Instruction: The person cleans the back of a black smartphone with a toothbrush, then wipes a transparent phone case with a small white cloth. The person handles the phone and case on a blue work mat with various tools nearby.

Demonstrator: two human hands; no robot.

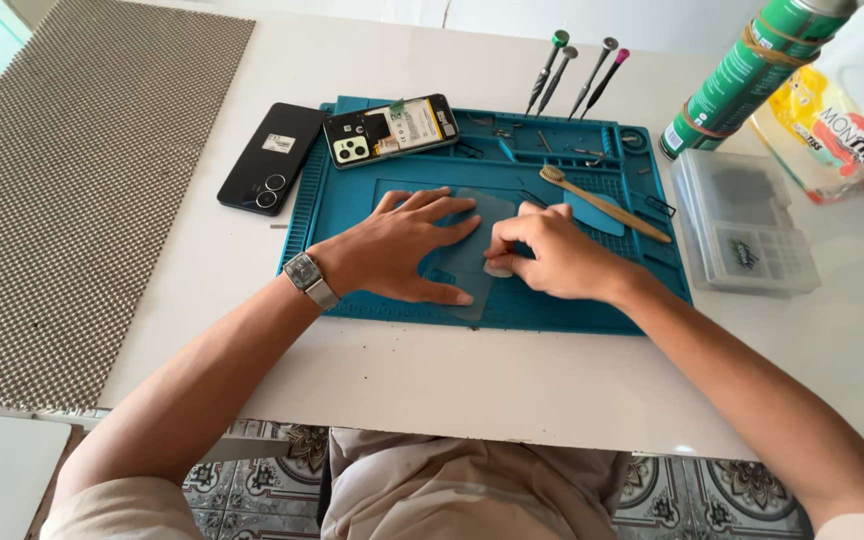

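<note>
On a blue work mat (562, 310) lies a thin, pale translucent sheet (467, 255). My left hand (397, 245), with a wristwatch (309, 278) on the wrist, presses flat on the sheet with fingers spread. My right hand (552, 255) has its fingers curled and pinches a small white piece (497, 268) against the sheet's right edge. An opened phone (389, 129) with its insides showing lies at the mat's far left corner.
A black phone back (270, 157) lies left of the mat. A wooden toothbrush (604, 203) rests on the mat, several screwdrivers (577, 75) behind it. At the right stand a clear parts box (744, 222), a green can (747, 70) and a tissue pack (837, 120). A woven mat (72, 200) covers the left.
</note>
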